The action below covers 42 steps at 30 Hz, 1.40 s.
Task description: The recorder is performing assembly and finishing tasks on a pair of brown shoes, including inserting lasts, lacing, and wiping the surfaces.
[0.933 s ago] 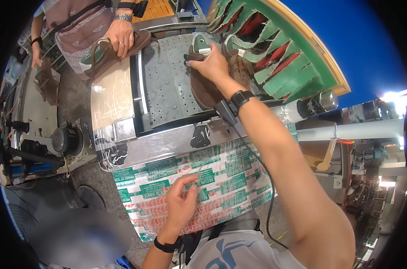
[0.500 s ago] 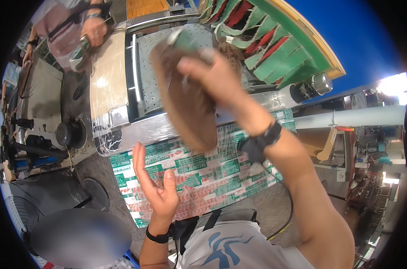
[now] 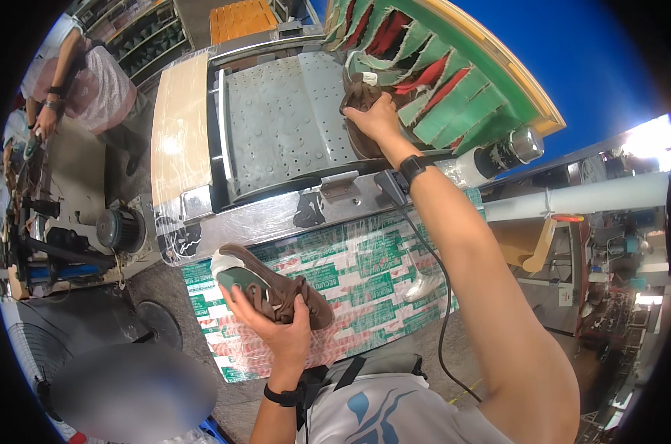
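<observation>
The left hand [image 3: 282, 334] holds a brown shoe [image 3: 275, 284].

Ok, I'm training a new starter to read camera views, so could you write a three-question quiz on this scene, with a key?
1. Multiple choice: what does the left hand hold?
a) the black cable
b) a brown shoe
c) the orange slatted panel

2. True or false: the right hand rests on the tan board.

3. Fill in the blank: the wristbands on both of the wearer's arms are ___ in colour.

Key:
1. b
2. False: it is on a second brown shoe, near the torn green strips.
3. black
</observation>
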Tool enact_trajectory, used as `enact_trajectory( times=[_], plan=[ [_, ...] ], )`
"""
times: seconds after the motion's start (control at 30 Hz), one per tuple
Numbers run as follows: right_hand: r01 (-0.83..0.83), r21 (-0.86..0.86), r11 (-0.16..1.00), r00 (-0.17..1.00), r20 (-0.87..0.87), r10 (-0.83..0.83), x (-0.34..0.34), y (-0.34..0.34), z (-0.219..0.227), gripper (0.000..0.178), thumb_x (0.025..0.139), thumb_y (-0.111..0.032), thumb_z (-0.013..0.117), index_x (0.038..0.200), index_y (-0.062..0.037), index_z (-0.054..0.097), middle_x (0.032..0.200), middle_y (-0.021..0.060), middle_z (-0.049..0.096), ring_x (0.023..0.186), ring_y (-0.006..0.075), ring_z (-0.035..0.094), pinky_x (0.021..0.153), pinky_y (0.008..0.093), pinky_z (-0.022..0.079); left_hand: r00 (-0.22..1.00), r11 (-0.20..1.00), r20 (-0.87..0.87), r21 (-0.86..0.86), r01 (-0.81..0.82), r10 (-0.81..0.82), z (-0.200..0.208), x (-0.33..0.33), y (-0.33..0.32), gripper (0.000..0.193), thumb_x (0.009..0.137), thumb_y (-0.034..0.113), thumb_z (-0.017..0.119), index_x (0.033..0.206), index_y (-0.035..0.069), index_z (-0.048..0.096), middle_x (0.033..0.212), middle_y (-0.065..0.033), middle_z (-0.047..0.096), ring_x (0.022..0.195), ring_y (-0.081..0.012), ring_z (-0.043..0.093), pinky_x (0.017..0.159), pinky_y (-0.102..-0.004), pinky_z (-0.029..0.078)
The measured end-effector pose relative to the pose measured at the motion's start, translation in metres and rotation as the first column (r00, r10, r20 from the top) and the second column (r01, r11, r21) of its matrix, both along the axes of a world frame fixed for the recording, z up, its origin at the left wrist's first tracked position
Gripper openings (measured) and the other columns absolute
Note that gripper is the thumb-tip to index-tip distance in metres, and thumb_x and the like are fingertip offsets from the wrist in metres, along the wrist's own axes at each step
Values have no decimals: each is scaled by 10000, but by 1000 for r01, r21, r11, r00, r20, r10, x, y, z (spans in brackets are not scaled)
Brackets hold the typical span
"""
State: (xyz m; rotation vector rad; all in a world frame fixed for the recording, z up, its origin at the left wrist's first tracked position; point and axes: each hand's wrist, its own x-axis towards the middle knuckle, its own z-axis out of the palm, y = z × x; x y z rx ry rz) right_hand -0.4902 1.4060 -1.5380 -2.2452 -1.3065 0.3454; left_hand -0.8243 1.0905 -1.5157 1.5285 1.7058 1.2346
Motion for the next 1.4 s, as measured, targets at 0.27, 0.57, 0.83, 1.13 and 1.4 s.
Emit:
enact_trajectory(
  times=[0.27, 0.57, 0.83, 1.13, 1.4],
  plan=[
    [110, 210, 972, 619, -779, 98, 9, -9, 37, 625, 853, -310, 899, 1308, 72, 703, 1158, 146, 801, 1020, 242, 780, 928, 383, 616, 885, 932, 436, -363, 7, 163, -35, -2, -26, 715, 919, 16, 854, 1530, -31, 486, 1354, -129, 697, 1201, -230, 710, 1080, -396, 580],
    [-182, 226, 957, 546, -786, 289, -40, -273, 72, 649, 822, -113, 852, 1410, -4, 598, 1287, 105, 724, 1173, 196, 703, 1041, 363, 570, 679, 983, 728, -175, 49, 96, -30, 8, -12, 1153, 870, -170, 752, 1696, 164, 20, 1183, -200, 674, 938, -236, 748, 869, -419, 650],
    [-168, 172, 971, 863, -451, 229, -137, -404, -30, 946, 750, -230, 959, 1530, 50, 502, 1444, 241, 620, 1309, 392, 638, 1123, 457, 512, 998, 938, -61, -346, 2, -24, -25, -44, -82, 983, 855, 161, 868, 1651, -39, 327, 1446, -311, 630, 1325, -440, 653, 1129, -492, 518],
    [-345, 336, 876, 938, 122, 323, -140, -440, 5, 693, 911, -116, 795, 1532, 22, 523, 1489, 251, 584, 1387, 413, 581, 1164, 485, 477, 971, 999, -235, -11, -36, 32, -35, -64, -122, 582, 900, 78, 859, 1428, -9, 630, 1301, -205, 706, 1195, -365, 698, 1048, -431, 548],
    [-485, 306, 819, 718, -396, 573, -218, -423, 31, 318, 998, -147, 773, 1297, -47, 726, 1158, 124, 755, 940, 277, 754, 882, 401, 597, 993, 987, 24, -110, 115, -113, -21, -72, -152, 167, 989, 71, 776, 1142, 5, 766, 1005, -138, 759, 871, -248, 736, 790, -380, 563]
  ],
)
